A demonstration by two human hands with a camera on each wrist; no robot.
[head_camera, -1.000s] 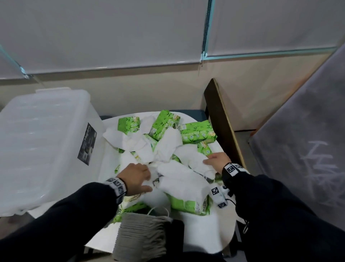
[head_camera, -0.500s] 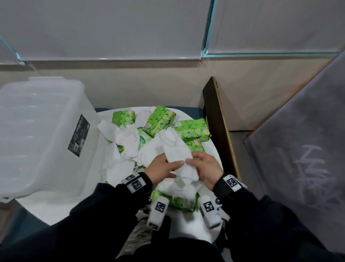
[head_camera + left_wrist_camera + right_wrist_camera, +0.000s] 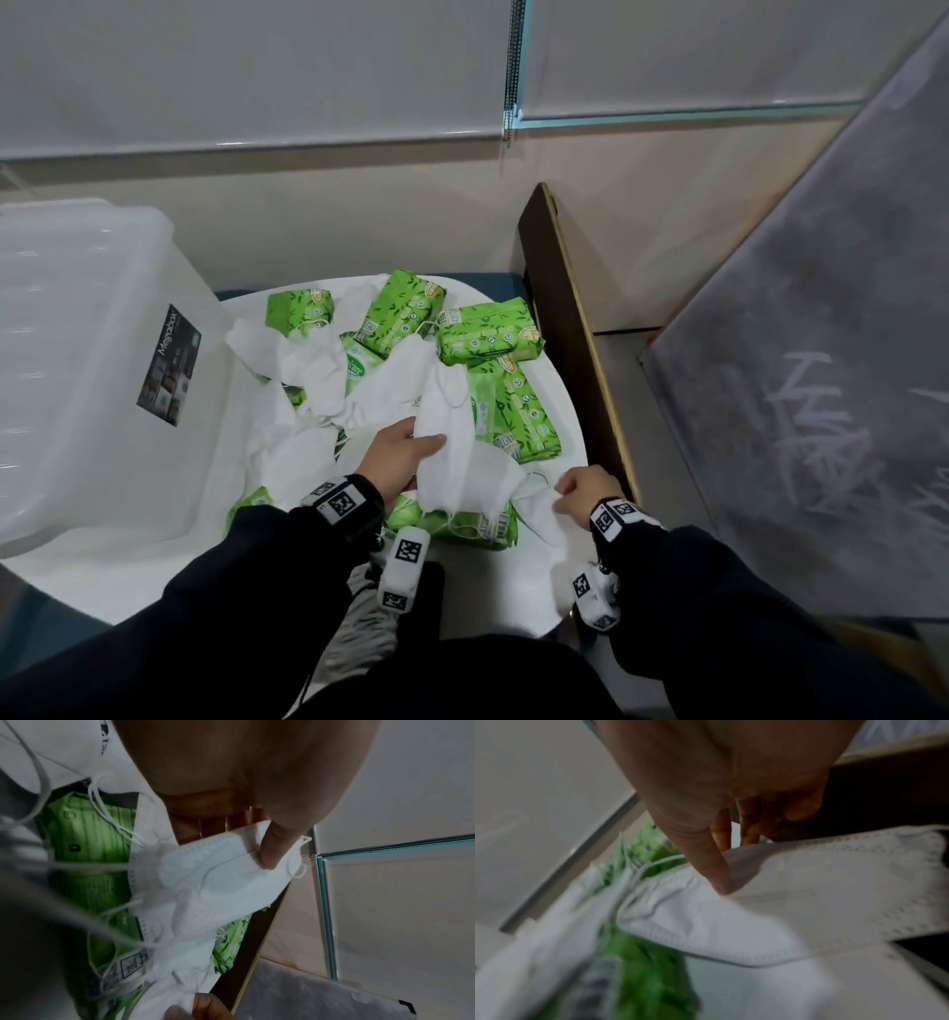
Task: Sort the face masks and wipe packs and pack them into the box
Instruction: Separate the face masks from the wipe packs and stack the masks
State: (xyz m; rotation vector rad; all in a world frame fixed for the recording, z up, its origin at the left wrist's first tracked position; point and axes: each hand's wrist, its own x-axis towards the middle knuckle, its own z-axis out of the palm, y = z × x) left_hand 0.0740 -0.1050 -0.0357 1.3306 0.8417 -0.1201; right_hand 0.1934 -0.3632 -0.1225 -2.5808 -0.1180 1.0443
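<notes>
The clear plastic box [image 3: 87,360] stood at your left, resting on the white table [image 3: 169,560], well apart from both hands and with nothing visible inside it. Across the tabletop lay the unsorted pile: green wipe packs [image 3: 488,331] toward the far and right side, white face masks [image 3: 313,367] tangled over and between them, their ear loops crossing.

Your left hand [image 3: 398,455] held the stack of masks [image 3: 447,442] you were gathering, thumb on top and fingers curled beneath. In the left wrist view the thumb [image 3: 272,850] pressed down on the top mask near one short end. The stack's long axis ran away from you, toward the far packs, and it hung over a wipe pack at the near edge.

Your right hand [image 3: 585,491] was at the near right of the table, pinching another mask [image 3: 534,506] between thumb and fingers; the right wrist view showed the thumb [image 3: 713,870] pushed into the fabric, though it was blurred. That mask lay just right of the stack, touching it at the near end.

The next move, as I judge it, turned on this: the loose mask sat to the right of your left hand's stack, so the right hand was the nearer one to bring it across. Trailing loops could snag a pack.
</notes>
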